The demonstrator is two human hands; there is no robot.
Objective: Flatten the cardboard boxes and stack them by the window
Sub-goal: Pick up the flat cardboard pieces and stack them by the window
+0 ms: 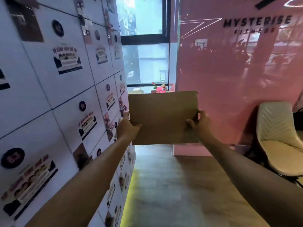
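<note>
A flattened cardboard box [163, 117] is held up in the air at arm's length, its broad brown face toward the person, with the window [145, 46] straight beyond it at the far end of the narrow aisle. The left hand [128, 127] grasps its left edge near the lower corner, thumb on the front, and the right hand [199, 123] clasps the right edge. White lockers [54, 89] stand to the left, a pink wall [229, 79] and cream chair [278, 136] to the right.

flattened cardboard box [163, 117], left hand [128, 126], right hand [199, 124]
</note>
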